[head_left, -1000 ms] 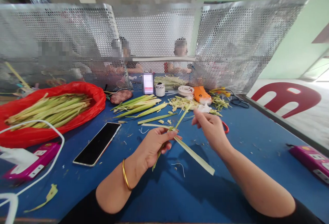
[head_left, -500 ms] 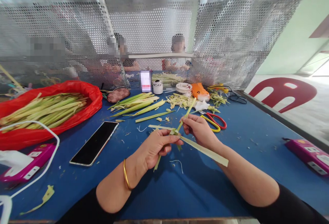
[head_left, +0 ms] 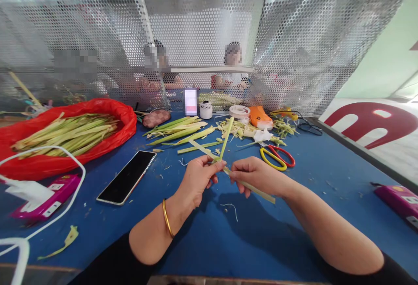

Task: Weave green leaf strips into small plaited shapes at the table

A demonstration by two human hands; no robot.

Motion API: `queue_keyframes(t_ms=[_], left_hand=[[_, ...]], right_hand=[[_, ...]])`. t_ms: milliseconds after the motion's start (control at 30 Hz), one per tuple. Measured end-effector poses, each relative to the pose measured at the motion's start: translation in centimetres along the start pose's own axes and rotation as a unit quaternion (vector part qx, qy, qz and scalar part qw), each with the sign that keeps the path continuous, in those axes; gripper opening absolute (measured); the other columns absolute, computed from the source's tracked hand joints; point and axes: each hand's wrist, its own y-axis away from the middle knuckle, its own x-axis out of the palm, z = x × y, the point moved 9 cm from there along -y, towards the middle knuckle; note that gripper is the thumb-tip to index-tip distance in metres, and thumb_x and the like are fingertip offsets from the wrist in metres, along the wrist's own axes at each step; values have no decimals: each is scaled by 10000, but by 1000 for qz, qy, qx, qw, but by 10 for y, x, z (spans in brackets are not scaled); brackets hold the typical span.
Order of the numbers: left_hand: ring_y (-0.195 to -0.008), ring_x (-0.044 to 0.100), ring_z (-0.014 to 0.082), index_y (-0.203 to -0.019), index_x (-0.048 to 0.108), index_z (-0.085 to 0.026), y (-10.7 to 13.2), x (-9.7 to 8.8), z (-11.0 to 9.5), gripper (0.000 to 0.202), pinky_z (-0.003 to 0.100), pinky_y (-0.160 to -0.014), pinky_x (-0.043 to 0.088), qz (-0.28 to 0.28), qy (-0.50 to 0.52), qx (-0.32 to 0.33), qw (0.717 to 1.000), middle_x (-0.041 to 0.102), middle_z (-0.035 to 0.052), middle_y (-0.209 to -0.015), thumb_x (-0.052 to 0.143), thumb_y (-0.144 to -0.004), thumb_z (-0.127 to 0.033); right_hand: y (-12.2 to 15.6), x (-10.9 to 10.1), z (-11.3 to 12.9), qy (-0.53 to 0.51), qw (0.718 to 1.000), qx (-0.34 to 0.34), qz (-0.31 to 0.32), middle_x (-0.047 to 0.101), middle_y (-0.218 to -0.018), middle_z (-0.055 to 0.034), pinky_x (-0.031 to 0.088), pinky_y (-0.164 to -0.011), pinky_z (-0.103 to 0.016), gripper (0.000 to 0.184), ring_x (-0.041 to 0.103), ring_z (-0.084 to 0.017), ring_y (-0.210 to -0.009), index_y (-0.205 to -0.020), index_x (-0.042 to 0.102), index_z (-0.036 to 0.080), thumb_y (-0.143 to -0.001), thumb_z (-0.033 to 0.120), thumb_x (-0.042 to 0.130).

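Observation:
Between thumb and fingers, my left hand (head_left: 198, 178) is closed on a small cross of green leaf strips (head_left: 226, 140), at the point where they overlap. One strip sticks up and away from me, and another points to the upper left. My right hand (head_left: 256, 175) pinches the pale strip (head_left: 266, 196) that runs to the lower right; its end pokes out below the fingers. How the strips are folded at the crossing is mostly hidden by my left thumb. Scissors (head_left: 273, 159) with yellow and red handles lie beyond my right hand.
On the blue table (head_left: 209, 245), leaf strips (head_left: 178, 129) and trimmings (head_left: 238, 129) lie ahead. At left are a red bag (head_left: 122, 110) of leaves, a phone (head_left: 127, 178) and a power strip (head_left: 65, 198) with a white cable. A perforated metal screen (head_left: 199, 28) stands behind; people sit beyond it.
My right hand has let go of the upright strip, moved down and toward me, and taken the strip at the lower right. My left hand still grips the crossing. The view has shifted slightly.

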Motion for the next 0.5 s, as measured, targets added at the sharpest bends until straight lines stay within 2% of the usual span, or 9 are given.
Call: queue_keyframes(t_ms=[100, 167, 233, 267, 333, 367, 400, 433, 500], left_hand=[[-408, 444, 35, -739, 618, -148, -2, -3, 2, 270, 176, -348, 232, -28, 28, 7, 999, 590, -34, -612, 784, -626, -329], [-409, 456, 36, -741, 623, -145, -3, -4, 3, 260, 173, -348, 240, -33, 43, 9, 998, 610, -24, -623, 788, -625, -310], [-444, 510, 46, -760, 633, -141, -4, -4, 5, 249, 167, -371, 289, -30, 60, -8, 998, 645, -2, -665, 789, -637, -292], [-482, 553, 59, -779, 639, -141, -4, -4, 6, 244, 165, -396, 330, -28, 73, -18, 997, 663, 10, -697, 788, -644, -279], [-620, 641, 101, -839, 652, -144, -4, -3, 4, 240, 177, -499, 433, -13, 109, -25, 994, 698, 38, -789, 778, -668, -257], [-702, 666, 123, -870, 658, -144, -3, -1, 1, 242, 194, -574, 476, -2, 128, -16, 992, 709, 50, -833, 768, -682, -248], [-771, 676, 139, -891, 662, -143, -2, 0, -4, 240, 212, -650, 499, 9, 145, -2, 989, 715, 59, -869, 759, -694, -241], [-818, 677, 151, -901, 664, -142, -1, 2, -7, 237, 230, -712, 507, 21, 159, 11, 987, 719, 65, -891, 752, -702, -236], [-841, 676, 164, -896, 664, -143, 1, 5, -10, 231, 257, -768, 505, 30, 178, 21, 983, 724, 67, -887, 750, -702, -233]], right_hand=[[0, -4, -2, 27, 1000, 1, 12, 588, -497, 36, 472, -442, -212, 244, 563, -109, -430, -647, 604, 191, -816, 368, 595], [0, -10, -1, 81, 997, -9, 4, 585, -489, 33, 463, -458, -224, 260, 560, -118, -441, -629, 601, 199, -830, 361, 570], [0, -19, 7, 190, 979, -55, -58, 612, -534, 20, 442, -501, -241, 255, 563, -131, -492, -638, 614, 211, -847, 345, 553], [2, -25, 17, 252, 956, -93, -119, 638, -595, 4, 435, -541, -256, 232, 573, -144, -546, -670, 632, 216, -851, 339, 555], [15, -31, 38, 339, 887, -174, -261, 662, -733, -41, 423, -636, -297, 186, 583, -181, -679, -754, 662, 219, -857, 342, 567], [23, -28, 46, 353, 857, -206, -313, 656, -777, -63, 417, -675, -315, 188, 581, -198, -732, -784, 668, 213, -864, 349, 566], [26, -22, 49, 351, 847, -225, -330, 643, -773, -69, 411, -693, -322, 213, 575, -201, -742, -775, 669, 208, -878, 353, 551], [25, -14, 47, 333, 858, -230, -316, 629, -744, -61, 409, -682, -315, 237, 566, -192, -715, -757, 669, 207, -889, 354, 538], [13, 3, 33, 244, 915, -196, -253, 628, -725, -37, 412, -624, -286, 216, 556, -168, -658, -789, 680, 211, -884, 350, 544]])
